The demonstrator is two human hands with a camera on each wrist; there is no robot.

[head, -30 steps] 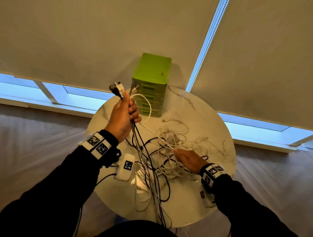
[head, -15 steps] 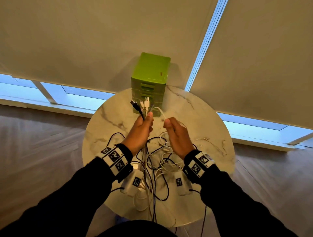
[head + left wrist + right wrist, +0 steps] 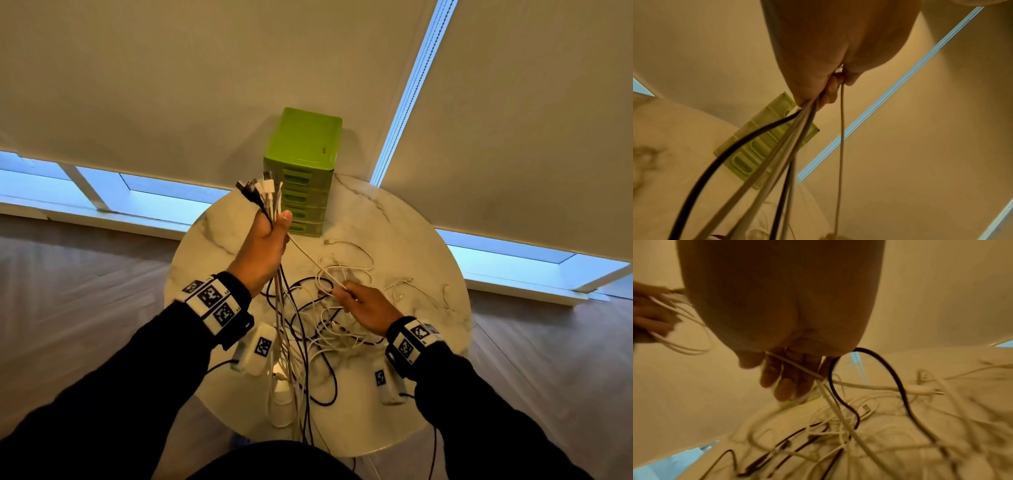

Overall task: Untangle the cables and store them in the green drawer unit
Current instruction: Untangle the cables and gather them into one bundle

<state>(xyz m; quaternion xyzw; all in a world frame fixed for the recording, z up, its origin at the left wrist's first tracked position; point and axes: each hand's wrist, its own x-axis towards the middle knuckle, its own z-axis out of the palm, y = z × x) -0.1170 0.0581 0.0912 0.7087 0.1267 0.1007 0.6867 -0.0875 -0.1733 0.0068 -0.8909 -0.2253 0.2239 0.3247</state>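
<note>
My left hand (image 3: 274, 229) is raised in front of the green drawer unit (image 3: 303, 161) and grips a bundle of black and white cables (image 3: 270, 202), plug ends sticking up. The bundle (image 3: 777, 162) hangs down from my left hand (image 3: 828, 91) past the green drawer unit (image 3: 756, 149). One thin white cable (image 3: 308, 257) runs taut from that fist to my right hand (image 3: 346, 291), which holds it low over the tangle of cables (image 3: 329, 329). In the right wrist view the white cable (image 3: 797, 366) crosses the fingers (image 3: 785, 379) above the tangle (image 3: 838, 431).
The round marble table (image 3: 394, 219) carries everything; its edge is close on all sides. A loose white cable with a USB plug (image 3: 329, 242) lies near the drawers. Roller blinds with a bead chain (image 3: 404, 102) stand behind. Wooden floor surrounds the table.
My left hand has risen and shifted left with the bundle. My right hand has drawn back from beside it down toward the tangle, along the white cable.
</note>
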